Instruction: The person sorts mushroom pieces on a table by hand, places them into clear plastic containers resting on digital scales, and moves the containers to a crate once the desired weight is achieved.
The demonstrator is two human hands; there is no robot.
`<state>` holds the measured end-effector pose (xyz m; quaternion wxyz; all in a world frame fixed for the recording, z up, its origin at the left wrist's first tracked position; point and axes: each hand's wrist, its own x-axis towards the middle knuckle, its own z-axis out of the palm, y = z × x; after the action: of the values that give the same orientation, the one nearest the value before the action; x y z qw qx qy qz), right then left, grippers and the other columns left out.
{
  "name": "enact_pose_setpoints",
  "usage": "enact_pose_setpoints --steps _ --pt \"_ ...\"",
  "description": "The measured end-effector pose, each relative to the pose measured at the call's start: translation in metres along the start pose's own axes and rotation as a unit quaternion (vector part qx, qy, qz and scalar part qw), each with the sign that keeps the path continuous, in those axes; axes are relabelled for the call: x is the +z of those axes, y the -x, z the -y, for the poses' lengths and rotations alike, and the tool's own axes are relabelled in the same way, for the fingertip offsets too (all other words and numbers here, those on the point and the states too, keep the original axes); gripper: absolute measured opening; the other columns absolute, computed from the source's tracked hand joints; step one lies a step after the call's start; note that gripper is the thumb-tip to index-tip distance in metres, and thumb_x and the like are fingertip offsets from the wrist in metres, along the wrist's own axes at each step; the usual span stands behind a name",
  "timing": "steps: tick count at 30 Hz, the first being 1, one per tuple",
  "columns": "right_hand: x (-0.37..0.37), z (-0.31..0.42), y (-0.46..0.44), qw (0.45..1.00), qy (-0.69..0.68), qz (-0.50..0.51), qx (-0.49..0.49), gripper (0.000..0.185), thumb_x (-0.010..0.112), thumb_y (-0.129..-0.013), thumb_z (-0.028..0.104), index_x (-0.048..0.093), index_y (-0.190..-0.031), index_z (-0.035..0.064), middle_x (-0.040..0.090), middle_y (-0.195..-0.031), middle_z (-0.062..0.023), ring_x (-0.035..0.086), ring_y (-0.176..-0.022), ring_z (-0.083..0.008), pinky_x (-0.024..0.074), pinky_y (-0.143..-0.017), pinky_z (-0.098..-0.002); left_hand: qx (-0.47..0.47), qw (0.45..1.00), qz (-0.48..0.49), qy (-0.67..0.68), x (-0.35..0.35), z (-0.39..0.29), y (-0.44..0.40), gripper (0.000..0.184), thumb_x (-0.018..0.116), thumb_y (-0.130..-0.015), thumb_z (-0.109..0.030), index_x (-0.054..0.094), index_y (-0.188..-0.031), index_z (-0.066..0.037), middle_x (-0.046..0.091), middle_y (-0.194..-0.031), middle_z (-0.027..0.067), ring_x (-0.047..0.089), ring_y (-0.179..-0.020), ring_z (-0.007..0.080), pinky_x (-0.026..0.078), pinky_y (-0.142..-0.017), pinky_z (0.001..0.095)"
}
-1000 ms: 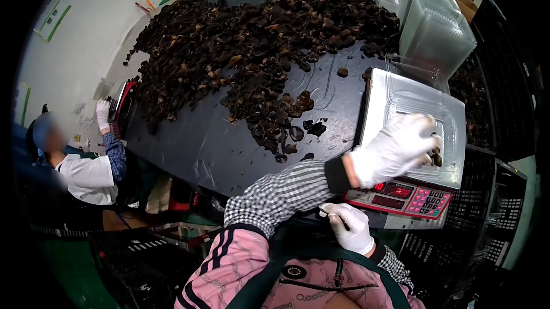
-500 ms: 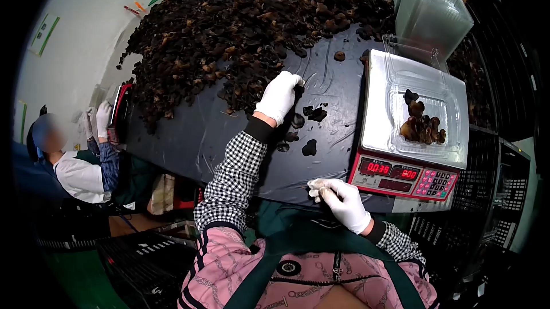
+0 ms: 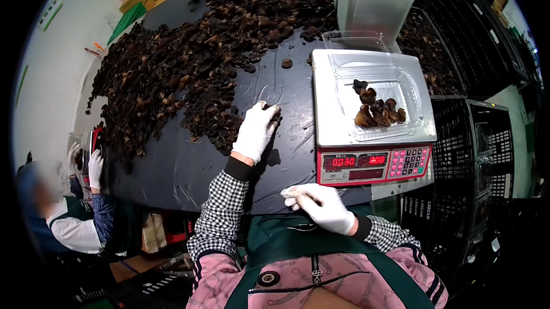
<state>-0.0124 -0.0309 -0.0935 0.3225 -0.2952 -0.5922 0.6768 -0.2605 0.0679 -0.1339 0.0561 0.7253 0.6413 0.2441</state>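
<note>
My gloved right hand (image 3: 325,207) hovers at the near table edge, thumb and fingers drawn together. A little farther and to the left, my gloved left hand (image 3: 255,132) reaches down to the near side of the heap, fingers bent over dark pieces; whether they pinch any, I can't quite tell. One loose piece (image 3: 274,157) lies just right of my left wrist. On my right, the red scale (image 3: 329,128) bears an open clear tray (image 3: 413,100) with brown pieces (image 3: 372,115) inside. Beyond spreads the dark heap (image 3: 166,74); far right stand stacked clear trays (image 3: 375,2).
</note>
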Motion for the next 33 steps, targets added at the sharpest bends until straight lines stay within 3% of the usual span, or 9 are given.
enact_pose_setpoints --steps 4,6,11,13,14,19,25,30,33 --pt "-0.055 0.063 0.003 0.881 0.320 -0.188 -0.293 0.023 0.061 -0.088 -0.006 0.070 -0.109 -0.0041 0.075 -0.097 -0.0150 0.072 -0.083 -0.0283 0.0584 -0.077 -0.0356 -0.047 0.995 0.061 0.059 -0.005 0.002 -0.007 0.035 0.076 -0.078 -0.004 0.071 -0.112 -0.007 0.062 -0.109 0.0175 0.062 -0.105 0.0355 0.052 -0.093 0.0398" --pt "-0.093 0.070 0.006 0.804 0.406 -0.309 -0.306 0.032 0.059 -0.085 -0.009 0.068 -0.115 -0.0037 0.072 -0.110 -0.0174 0.069 -0.095 -0.0297 0.0559 -0.082 -0.0371 -0.029 0.996 0.064 0.049 -0.006 0.003 -0.011 0.033 0.075 -0.077 -0.002 0.071 -0.110 -0.006 0.063 -0.108 0.0167 0.063 -0.105 0.0344 0.053 -0.092 0.0379" --pt "-0.146 0.086 0.005 0.682 0.651 -0.267 -0.196 0.051 0.073 -0.081 0.009 0.063 -0.132 0.0072 0.064 -0.126 -0.0108 0.056 -0.123 -0.0310 0.0287 -0.115 -0.0505 0.006 0.997 0.057 0.060 -0.005 0.009 -0.010 0.025 0.071 -0.077 0.003 0.071 -0.101 -0.003 0.067 -0.106 0.0127 0.067 -0.100 0.0296 0.055 -0.088 0.0333" --pt "-0.151 0.075 0.006 0.681 0.661 -0.249 -0.190 0.052 0.074 -0.081 0.010 0.063 -0.132 0.0082 0.064 -0.125 -0.0096 0.057 -0.123 -0.0295 0.0249 -0.117 -0.0528 -0.062 0.991 -0.023 0.116 -0.003 0.014 -0.012 0.023 0.069 -0.074 0.005 0.072 -0.095 -0.004 0.067 -0.094 0.0131 0.068 -0.093 0.0324 0.056 -0.084 0.0368" --pt "-0.153 0.071 0.005 0.680 0.666 -0.241 -0.188 0.052 0.075 -0.082 0.010 0.063 -0.132 0.0087 0.064 -0.124 -0.0089 0.057 -0.123 -0.0287 0.0230 -0.118 -0.0540 -0.047 0.991 -0.068 0.104 -0.013 0.004 -0.018 0.023 0.067 -0.077 0.008 0.071 -0.097 -0.003 0.070 -0.096 0.0107 0.071 -0.089 0.0243 0.058 -0.081 0.0329" --pt "-0.149 0.066 0.002 0.675 0.663 -0.250 -0.206 0.048 0.073 -0.083 0.008 0.064 -0.130 0.0096 0.065 -0.121 -0.0072 0.057 -0.123 -0.0262 0.0208 -0.120 -0.0539 0.106 0.967 -0.161 0.168 -0.069 -0.125 -0.053 0.028 0.066 -0.077 0.003 0.071 -0.104 -0.004 0.069 -0.105 0.0122 0.069 -0.094 0.0266 0.057 -0.085 0.0332" --pt "-0.139 0.065 0.006 0.688 0.651 -0.249 -0.199 0.047 0.072 -0.085 0.006 0.063 -0.130 0.0082 0.064 -0.125 -0.0081 0.057 -0.124 -0.0265 0.0204 -0.122 -0.0521 0.220 0.946 -0.069 0.228 -0.011 -0.202 -0.079 0.028 0.068 -0.079 -0.001 0.067 -0.107 -0.006 0.062 -0.099 0.0136 0.063 -0.092 0.0335 0.052 -0.081 0.0420" --pt "-0.142 0.066 0.010 0.695 0.647 -0.249 -0.192 0.042 0.068 -0.087 0.007 0.063 -0.129 0.0062 0.064 -0.127 -0.0087 0.057 -0.125 -0.0274 0.0208 -0.122 -0.0514 0.194 0.937 -0.087 0.275 -0.035 -0.185 -0.056 0.050 0.064 -0.077 0.006 0.064 -0.125 -0.009 0.062 -0.127 0.0157 0.061 -0.112 0.0365 0.051 -0.094 0.0407" --pt "-0.134 0.070 0.013 0.682 0.627 -0.298 -0.229 0.039 0.065 -0.089 0.006 0.066 -0.128 0.0048 0.066 -0.124 -0.0108 0.060 -0.121 -0.0285 0.0275 -0.119 -0.0510 0.071 0.993 -0.053 0.081 -0.043 -0.108 -0.056 0.033 0.064 -0.079 0.001 0.071 -0.110 -0.010 0.068 -0.116 0.0157 0.062 -0.112 0.0348 0.052 -0.097 0.0436"
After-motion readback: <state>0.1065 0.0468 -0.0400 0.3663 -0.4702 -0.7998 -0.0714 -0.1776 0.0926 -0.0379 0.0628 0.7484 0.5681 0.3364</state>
